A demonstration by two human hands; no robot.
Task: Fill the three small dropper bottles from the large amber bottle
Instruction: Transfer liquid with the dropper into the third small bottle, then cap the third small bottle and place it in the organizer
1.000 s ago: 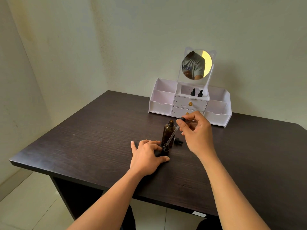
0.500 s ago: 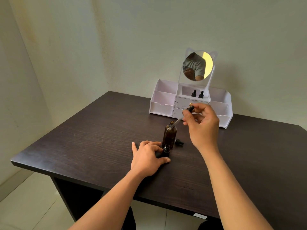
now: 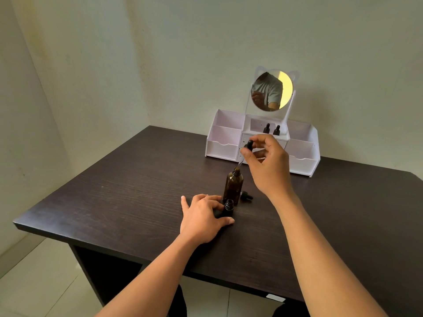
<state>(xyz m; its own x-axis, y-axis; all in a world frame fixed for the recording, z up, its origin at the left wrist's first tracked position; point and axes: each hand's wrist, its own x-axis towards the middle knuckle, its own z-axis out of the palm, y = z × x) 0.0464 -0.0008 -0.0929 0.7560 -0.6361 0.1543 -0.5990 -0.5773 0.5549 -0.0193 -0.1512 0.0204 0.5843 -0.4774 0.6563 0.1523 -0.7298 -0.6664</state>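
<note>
right hand (image 3: pixel 265 165) pinches dropper (image 3: pixel 248 146) over large amber bottle (image 3: pixel 233 187); left hand (image 3: pixel 201 219) holds small bottle (image 3: pixel 228 206).

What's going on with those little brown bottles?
A person is working at a dark table. The right hand pinches a dropper, its glass tip at the mouth of the large amber bottle. The left hand holds a small open bottle on the table. Two more capped bottles stand in the white organizer.
</note>
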